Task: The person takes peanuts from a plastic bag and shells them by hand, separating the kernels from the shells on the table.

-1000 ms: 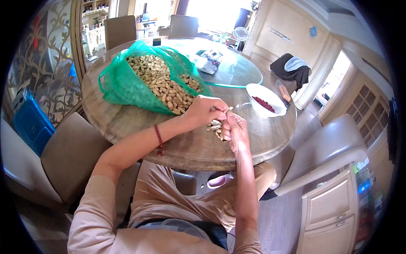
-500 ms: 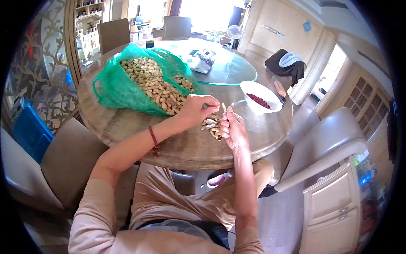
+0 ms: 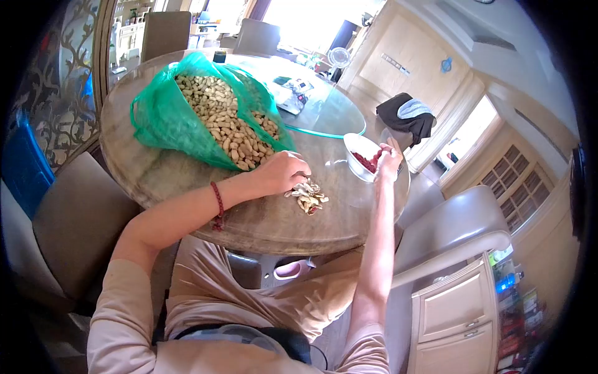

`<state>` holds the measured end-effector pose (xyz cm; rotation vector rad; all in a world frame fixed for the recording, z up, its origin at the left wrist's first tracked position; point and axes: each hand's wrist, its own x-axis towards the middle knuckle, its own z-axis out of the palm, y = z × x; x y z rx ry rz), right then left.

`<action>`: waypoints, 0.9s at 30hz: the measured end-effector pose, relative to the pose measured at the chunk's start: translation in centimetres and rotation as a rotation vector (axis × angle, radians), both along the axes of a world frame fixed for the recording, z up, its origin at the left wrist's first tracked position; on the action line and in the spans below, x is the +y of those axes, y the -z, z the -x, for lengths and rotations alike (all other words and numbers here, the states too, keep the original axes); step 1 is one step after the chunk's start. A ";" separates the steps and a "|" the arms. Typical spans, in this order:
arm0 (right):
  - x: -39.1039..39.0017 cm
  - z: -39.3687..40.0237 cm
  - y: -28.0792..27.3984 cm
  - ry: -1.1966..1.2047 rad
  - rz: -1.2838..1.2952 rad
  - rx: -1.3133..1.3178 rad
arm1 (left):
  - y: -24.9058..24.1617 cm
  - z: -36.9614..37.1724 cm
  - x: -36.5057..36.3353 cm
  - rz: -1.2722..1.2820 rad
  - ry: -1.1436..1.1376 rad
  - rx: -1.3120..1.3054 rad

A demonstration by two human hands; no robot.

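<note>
My left hand [image 3: 283,172] is closed, fingers curled down at the edge of a small pile of peanut shells [image 3: 309,198] on the table; whatever it holds is hidden. Above the right side of a white bowl [image 3: 357,168] is my right hand [image 3: 389,159], its fingers drawn together. I cannot make out what is between them. Dark red shelled peanuts [image 3: 363,162] lie in the bowl. Left of my hands, a green plastic bag [image 3: 156,118] lies open, full of unshelled peanuts [image 3: 233,128].
The round table [image 3: 268,224] carries a glass turntable [image 3: 336,112] with a packet [image 3: 293,96] on it. A dark jar [image 3: 219,57] stands at the far side. Chairs are at left and right [image 3: 445,227], and a dark cloth [image 3: 405,115] hangs beyond the bowl.
My right hand has moved from beside my left hand, over the shells, to the bowl. My left hand has lowered to the shell pile. The view has shifted and tilted slightly.
</note>
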<state>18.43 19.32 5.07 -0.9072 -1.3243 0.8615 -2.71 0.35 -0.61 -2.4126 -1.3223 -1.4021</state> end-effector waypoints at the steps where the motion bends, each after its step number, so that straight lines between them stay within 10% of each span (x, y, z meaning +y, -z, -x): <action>1: 1.1 -0.5 -0.6 -0.004 0.054 0.006 | 0.0 0.1 0.0 -0.003 0.000 -0.008; 5: 2.9 -2.0 -0.8 0.041 0.019 -0.150 | -0.1 0.2 0.0 -0.056 -0.043 0.037; 13: -3.1 0.2 3.6 -0.074 -0.220 0.342 | -0.7 0.8 -0.3 -0.104 -0.107 0.036; 27: -7.9 1.6 5.1 0.121 -0.550 -0.335 | -4.7 7.3 -1.0 -0.026 -0.408 0.053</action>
